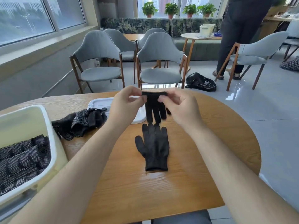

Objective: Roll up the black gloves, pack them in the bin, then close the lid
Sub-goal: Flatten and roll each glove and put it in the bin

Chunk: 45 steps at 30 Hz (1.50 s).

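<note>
A black glove [155,107] hangs in the air above the table, cuff up and fingers down. My left hand [125,105] pinches the cuff's left corner and my right hand [178,105] pinches its right corner. A second black glove [153,147] lies flat on the wooden table [210,143] right below, fingers pointing away from me. A heap of black dotted gloves [80,122] lies to the left. The white bin [48,126] stands at the near left with several rolled gloves [21,160] inside. Its white lid [100,103] lies flat on the table behind my left hand.
Grey chairs [160,62] stand beyond the table's far edge. A black bag [200,82] lies on the floor. A person in dark clothes [239,34] stands at the back right by a small round table [194,37] bearing another white bin [206,29].
</note>
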Motion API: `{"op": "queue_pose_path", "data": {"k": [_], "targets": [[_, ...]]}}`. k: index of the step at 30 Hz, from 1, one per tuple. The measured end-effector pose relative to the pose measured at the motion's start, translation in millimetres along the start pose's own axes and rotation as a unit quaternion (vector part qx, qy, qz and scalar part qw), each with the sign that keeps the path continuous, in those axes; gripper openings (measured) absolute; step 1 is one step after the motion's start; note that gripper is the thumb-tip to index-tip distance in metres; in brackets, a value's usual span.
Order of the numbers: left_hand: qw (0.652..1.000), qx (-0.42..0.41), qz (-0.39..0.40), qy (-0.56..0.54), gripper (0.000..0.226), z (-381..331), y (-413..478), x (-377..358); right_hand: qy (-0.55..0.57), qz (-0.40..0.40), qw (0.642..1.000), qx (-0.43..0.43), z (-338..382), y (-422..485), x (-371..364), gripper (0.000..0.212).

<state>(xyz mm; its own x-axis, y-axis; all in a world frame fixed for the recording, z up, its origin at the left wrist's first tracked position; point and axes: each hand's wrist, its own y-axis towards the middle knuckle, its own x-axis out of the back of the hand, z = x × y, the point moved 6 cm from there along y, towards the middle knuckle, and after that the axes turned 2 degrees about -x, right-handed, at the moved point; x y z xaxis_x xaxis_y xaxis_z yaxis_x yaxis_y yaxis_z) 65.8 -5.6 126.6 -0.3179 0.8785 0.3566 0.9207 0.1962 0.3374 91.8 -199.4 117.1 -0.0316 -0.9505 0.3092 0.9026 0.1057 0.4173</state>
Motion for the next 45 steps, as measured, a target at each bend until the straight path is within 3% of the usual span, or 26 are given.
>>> {"op": "queue_pose_path", "data": {"k": [4, 12, 27, 33, 36, 40, 45], "targets": [[0.998, -0.048, 0.008, -0.025, 0.012, 1.4, -19.7, -4.8, -0.034, 0.01, 0.997, 0.075, 3.5, -18.3, 3.5, 0.018], [0.975, -0.131, 0.15, 0.097, 0.02, 89.5, -112.3, -32.1, -0.123, 0.084, 0.987, 0.061, -77.0, -125.4, -15.6, 0.024], [0.943, -0.215, 0.183, 0.175, 0.021, 89.4, -140.7, -29.6, -0.172, 0.154, 0.97, 0.079, -78.4, -143.4, -21.2, 0.01], [0.926, -0.249, 0.168, 0.231, 0.022, 90.9, -143.9, -31.0, -0.169, 0.192, 0.963, 0.079, -79.7, -149.2, -21.9, 0.015], [0.924, -0.271, 0.18, 0.202, 0.02, 88.8, -143.7, -36.2, -0.182, 0.21, 0.957, 0.084, -76.7, -149.9, -21.0, 0.033], [0.953, -0.197, 0.173, 0.151, 0.016, 90.2, -136.1, -34.0, -0.169, 0.222, 0.96, 0.035, -74.6, -147.5, -26.5, 0.057], [0.994, -0.072, 0.079, 0.031, 0.015, 70.0, -99.2, -18.4, -0.129, 0.093, 0.987, 0.014, -53.2, -109.7, -20.6, 0.026]]}}
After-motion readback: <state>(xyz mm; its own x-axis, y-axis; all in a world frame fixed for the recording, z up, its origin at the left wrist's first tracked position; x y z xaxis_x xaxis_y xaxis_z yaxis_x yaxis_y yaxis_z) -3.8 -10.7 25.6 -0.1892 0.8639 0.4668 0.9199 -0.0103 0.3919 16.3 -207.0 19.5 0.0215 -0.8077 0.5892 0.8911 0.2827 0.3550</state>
